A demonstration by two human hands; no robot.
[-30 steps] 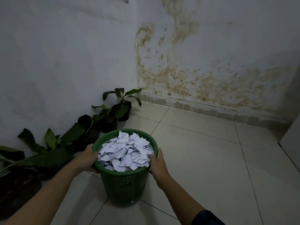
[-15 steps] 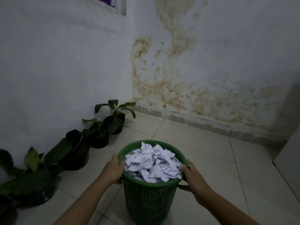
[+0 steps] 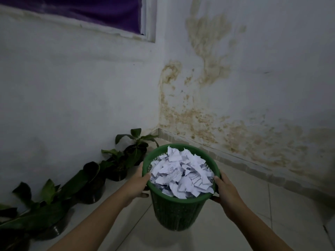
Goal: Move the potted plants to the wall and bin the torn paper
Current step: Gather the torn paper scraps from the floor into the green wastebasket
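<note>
Between my hands, the upright bin (image 3: pixel 179 201) of torn paper (image 3: pixel 181 173): left hand (image 3: pixel 140 183) and right hand (image 3: pixel 224 192) each grip its rim, equally near.

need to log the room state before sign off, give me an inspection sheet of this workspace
surface: pale tiled floor, no scraps seen on the visible part
job's things: green plastic mesh bin heaped with torn white paper pieces; dark-potted leafy plants stand in a row along the left white wall
clutter: nothing seen
hands: left hand grips the bin's rim on its left side; right hand grips the rim on the right
cables: nothing seen
surroundings: brown-stained white wall behind the bin, meeting the left wall in a corner; window with purple covering at upper left; dim light
</note>
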